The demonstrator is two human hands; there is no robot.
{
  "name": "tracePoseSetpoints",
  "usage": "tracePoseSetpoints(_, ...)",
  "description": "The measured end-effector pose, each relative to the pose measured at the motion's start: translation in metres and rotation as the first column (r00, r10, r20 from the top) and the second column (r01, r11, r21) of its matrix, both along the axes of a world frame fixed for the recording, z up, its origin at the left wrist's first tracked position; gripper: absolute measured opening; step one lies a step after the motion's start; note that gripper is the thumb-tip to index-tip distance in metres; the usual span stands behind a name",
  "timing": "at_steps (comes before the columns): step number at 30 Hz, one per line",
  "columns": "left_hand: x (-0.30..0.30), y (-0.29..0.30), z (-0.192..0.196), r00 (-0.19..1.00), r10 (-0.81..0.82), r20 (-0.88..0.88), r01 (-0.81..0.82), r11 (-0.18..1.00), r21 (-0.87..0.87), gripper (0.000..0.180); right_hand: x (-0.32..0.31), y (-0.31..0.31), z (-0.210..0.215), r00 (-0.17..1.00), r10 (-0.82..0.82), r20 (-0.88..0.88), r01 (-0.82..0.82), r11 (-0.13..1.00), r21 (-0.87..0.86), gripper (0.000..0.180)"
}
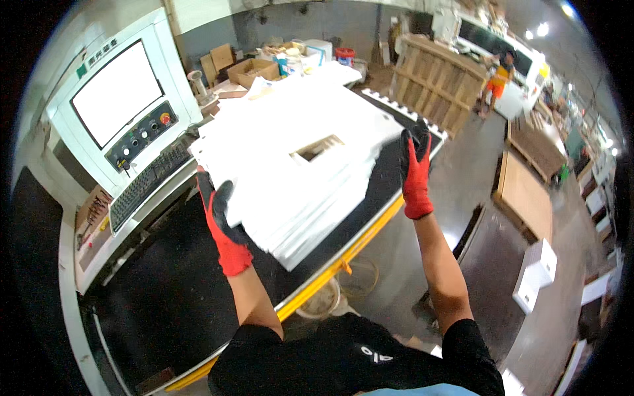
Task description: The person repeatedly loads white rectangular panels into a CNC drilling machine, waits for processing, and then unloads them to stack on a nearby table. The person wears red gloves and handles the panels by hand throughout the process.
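A stack of white panels (264,132) lies askew on the black table surface in front of me. The uppermost one has a rectangular cutout with brown showing through it, and the near edges of the stack are fanned and blurred. Both my hands wear red gloves with black fingers and palms. At the stack's left edge is my left hand (224,224), thumb and fingers spread apart against the panels. My right hand (416,171) is beside the far right corner, its fingers stretched upward and apart; whether it touches the corner is hard to tell.
A control cabinet with a bright screen (119,92) and a keyboard (148,181) stand left. A yellow rail (343,261) edges the table. Behind are a cardboard box (254,71) and a wooden pallet (439,82). A person in orange (500,79) stands far right, beyond stacked brown boards (525,191).
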State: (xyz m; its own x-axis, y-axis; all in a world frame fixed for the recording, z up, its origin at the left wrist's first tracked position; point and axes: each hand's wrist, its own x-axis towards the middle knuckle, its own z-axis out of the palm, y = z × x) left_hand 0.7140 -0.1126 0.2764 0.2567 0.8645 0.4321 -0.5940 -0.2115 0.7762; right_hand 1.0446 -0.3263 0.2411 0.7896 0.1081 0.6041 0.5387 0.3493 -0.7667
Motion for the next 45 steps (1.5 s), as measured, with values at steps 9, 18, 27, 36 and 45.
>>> tracePoseSetpoints(9,0.005,0.003,-0.010,0.918,0.323,-0.230,-0.292,0.943,0.156,0.081,0.095,0.087,0.034,0.931,0.315,-0.183,-0.359,0.881,-0.308,0.038)
tracePoseSetpoints(18,-0.016,0.002,0.014,0.987,0.096,-0.130,-0.108,0.990,-0.088,0.086,0.050,0.061,0.056,0.918,0.350,-0.186,-0.396,0.842,-0.366,0.038)
tracePoseSetpoints(27,-0.124,-0.031,0.017,0.974,-0.120,-0.194,0.061,0.957,-0.285,0.064,0.004,-0.066,0.054,0.621,0.682,-0.386,-0.784,0.521,-0.339,0.050)
tracePoseSetpoints(36,-0.108,-0.002,0.031,0.778,0.057,-0.625,-0.066,0.998,0.009,0.037,-0.002,-0.063,0.039,0.555,0.822,0.125,-0.617,0.508,-0.602,0.071)
tracePoseSetpoints(45,-0.108,0.032,0.095,0.532,0.807,-0.257,-0.469,0.534,0.704,0.034,0.124,-0.046,0.024,0.842,0.526,0.118,-0.487,0.836,-0.253,0.046)
